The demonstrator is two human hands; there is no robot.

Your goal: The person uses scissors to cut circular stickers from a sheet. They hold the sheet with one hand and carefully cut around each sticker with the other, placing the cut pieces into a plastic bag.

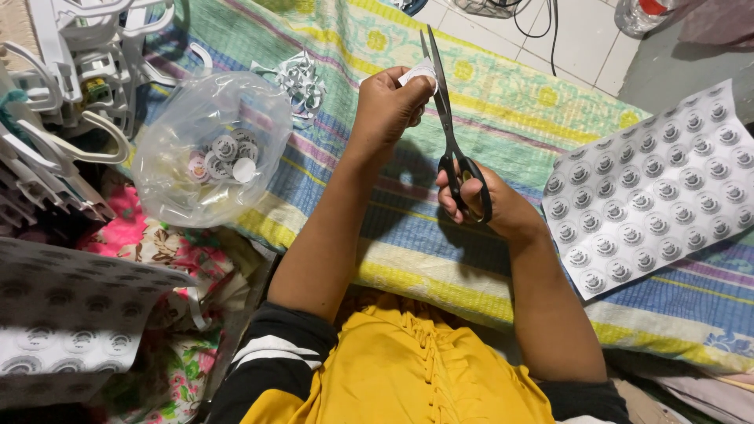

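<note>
A striped quilt (pixel 503 110) in green, yellow and blue, with yellow flower prints, covers the surface under and beyond both hands. Past the right hand, at the far edge, lies a floor of pale square tiles (pixel 581 39) with dark cables (pixel 534 16) across it. Left of the left hand a flowered pink cloth (pixel 157 251) is bunched below white plastic hangers (pixel 71 94).

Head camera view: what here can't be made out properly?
- Paper piece: mostly hidden inside the left hand; its shape is unclear.
- Scissors handles: covered by the right hand's fingers.
- Round cut-outs in the clear bag: blurred by plastic, too small to count.
- Sheet of round labels: print too small.
- Bottle: cut off by the top edge.
</note>
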